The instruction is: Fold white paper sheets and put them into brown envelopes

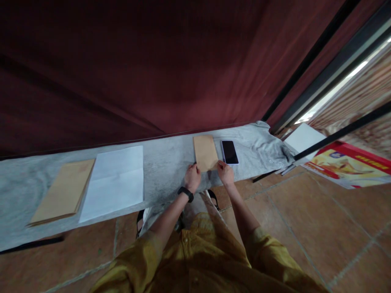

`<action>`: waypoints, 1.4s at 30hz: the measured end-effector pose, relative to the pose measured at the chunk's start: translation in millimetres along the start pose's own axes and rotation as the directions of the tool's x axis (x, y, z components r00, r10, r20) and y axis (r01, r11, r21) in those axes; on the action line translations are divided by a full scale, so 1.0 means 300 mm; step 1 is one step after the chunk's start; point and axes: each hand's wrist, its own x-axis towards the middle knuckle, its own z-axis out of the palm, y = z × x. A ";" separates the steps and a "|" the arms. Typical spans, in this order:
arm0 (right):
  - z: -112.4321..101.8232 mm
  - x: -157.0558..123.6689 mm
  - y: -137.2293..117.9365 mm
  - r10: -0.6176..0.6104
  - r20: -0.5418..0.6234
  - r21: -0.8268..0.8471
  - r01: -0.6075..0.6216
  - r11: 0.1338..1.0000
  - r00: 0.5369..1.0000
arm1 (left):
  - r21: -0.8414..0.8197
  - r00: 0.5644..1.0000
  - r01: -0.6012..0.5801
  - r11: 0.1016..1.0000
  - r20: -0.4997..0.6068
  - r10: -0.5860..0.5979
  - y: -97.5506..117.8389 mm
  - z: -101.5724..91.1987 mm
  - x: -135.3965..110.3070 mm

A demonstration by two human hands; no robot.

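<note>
A brown envelope (205,152) lies on the grey cloth-covered table (165,162) in front of me. My left hand (192,177), with a black band on its wrist, pinches the envelope's near left corner. My right hand (226,172) pinches its near right corner. Both hands have the fingers curled onto the envelope's near edge. A black phone (229,151) lies face up just right of the envelope, a little beyond my right hand.
A white sheet of paper (114,181) and a stack of brown envelopes (64,191) lie at the table's left. A dark red curtain (137,61) hangs behind. A white board (302,137) and a red and yellow poster (348,165) lie at the right, over a tiled floor (305,219).
</note>
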 end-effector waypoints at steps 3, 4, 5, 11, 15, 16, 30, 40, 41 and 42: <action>-0.003 0.002 -0.003 -0.013 0.011 -0.015 0.013 1.000 1.000 | 0.075 1.000 -0.026 0.997 0.011 0.026 0.013 -0.005 -0.024; -0.003 0.002 -0.004 -0.015 0.015 -0.021 0.016 1.000 1.000 | 0.095 0.999 -0.036 0.995 0.015 0.035 0.015 -0.007 -0.029; -0.002 0.003 -0.004 -0.015 0.019 -0.027 0.016 1.000 1.000 | 0.113 0.999 -0.046 0.993 0.019 0.044 0.017 -0.008 -0.033; 0.009 0.000 -0.002 0.001 0.024 -0.081 0.001 0.997 1.000 | 0.182 0.996 -0.083 0.980 0.039 0.078 0.016 -0.012 -0.041; 0.012 -0.005 -0.001 -0.008 0.007 -0.079 0.009 0.997 1.000 | 0.201 0.994 -0.103 0.974 0.050 0.094 0.015 -0.016 -0.045; 0.012 -0.005 -0.002 -0.006 0.006 -0.075 0.007 0.997 1.000 | 0.203 0.994 -0.108 0.973 0.053 0.100 0.016 -0.017 -0.045; 0.035 -0.098 0.021 0.030 -0.150 0.220 0.004 0.975 0.988 | 0.404 0.952 -0.292 0.867 0.033 0.305 -0.146 -0.105 -0.156; 0.205 -0.243 -0.095 -0.247 -0.072 0.499 0.250 0.830 0.966 | 0.510 0.949 -0.140 0.849 -0.176 0.262 -0.446 -0.310 -0.253; 0.230 -0.258 -0.124 -0.290 -0.065 0.518 0.281 0.808 0.955 | 0.508 0.948 -0.102 0.855 -0.212 0.239 -0.472 -0.330 -0.261; 0.254 -0.272 -0.155 -0.331 -0.059 0.537 0.309 0.785 0.942 | 0.504 0.945 -0.067 0.861 -0.246 0.217 -0.498 -0.348 -0.270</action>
